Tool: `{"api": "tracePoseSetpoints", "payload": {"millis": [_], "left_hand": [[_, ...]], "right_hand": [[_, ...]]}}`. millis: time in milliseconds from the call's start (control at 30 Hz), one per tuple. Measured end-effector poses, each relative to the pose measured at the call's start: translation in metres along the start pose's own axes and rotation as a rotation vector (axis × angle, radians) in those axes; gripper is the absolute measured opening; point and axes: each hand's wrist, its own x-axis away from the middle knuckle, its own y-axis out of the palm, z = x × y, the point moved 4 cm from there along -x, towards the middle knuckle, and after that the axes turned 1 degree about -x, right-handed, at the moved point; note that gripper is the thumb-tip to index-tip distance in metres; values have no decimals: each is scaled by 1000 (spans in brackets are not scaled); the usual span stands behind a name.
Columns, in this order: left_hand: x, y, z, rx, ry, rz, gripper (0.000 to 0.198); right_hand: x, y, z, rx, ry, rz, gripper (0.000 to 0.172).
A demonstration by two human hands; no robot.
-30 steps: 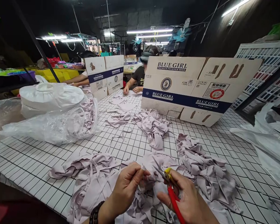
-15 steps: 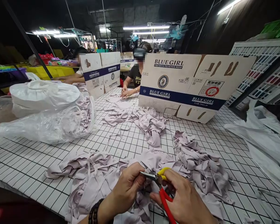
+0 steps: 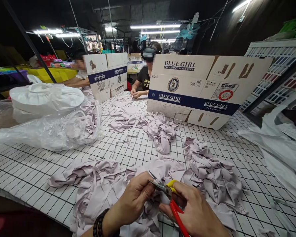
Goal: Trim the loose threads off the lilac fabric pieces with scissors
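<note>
My right hand (image 3: 193,207) is closed around scissors (image 3: 164,188) with one red and one yellow handle. The blades point left and stand slightly apart, their tips beside my left fingertips. My left hand (image 3: 132,200), with a dark beaded bracelet (image 3: 98,223) on the wrist, pinches a bit of lilac fabric at the blades; most of that piece is hidden by the fingers. Crumpled lilac fabric pieces (image 3: 96,191) lie beneath and around both hands. Another heap of lilac fabric (image 3: 217,177) spreads just beyond my right hand.
Across the grid-patterned table (image 3: 44,168) lie more lilac fabric (image 3: 159,130) and thin strips. A clear plastic bag (image 3: 51,131) stands at left, a white bag (image 3: 283,141) at right. Beer cartons (image 3: 185,89) stand upright, with a co-worker (image 3: 143,80) behind and another person at far left.
The scissors' blades have closed a little at my left fingertips, and my right hand has shifted slightly. The co-worker opposite has raised their hands a little off the fabric.
</note>
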Motion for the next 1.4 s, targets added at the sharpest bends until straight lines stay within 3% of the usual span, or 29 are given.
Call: {"api": "tracePoseSetpoints", "payload": {"millis": [533,867,967,1067,1133,1233,1333,1400], "left_hand": [[2,-1,5,118,-51,-31,38],[4,2,-8,320,-139,-60,38],[4,1,-10,402,-185,-39,35],[3,0,-8,488,-187,-15,33],[2,-2,-6,515,-157,-8,33],[5,-7,-8,509,-91,32,33],[10,-20,-11,525,-40,119,31],[12,-32,-11,550,-11,189,29]], "right_hand": [[1,6,6,44,-77,92,43],[-1,11,12,-10,-122,123,46],[-3,12,14,-183,-60,21,48],[-10,15,21,-554,-30,-133,36],[-20,17,31,-741,6,-109,35],[-38,26,51,-750,119,11,37],[-54,45,58,-690,171,-11,41],[-62,53,58,-680,170,-12,32]]}}
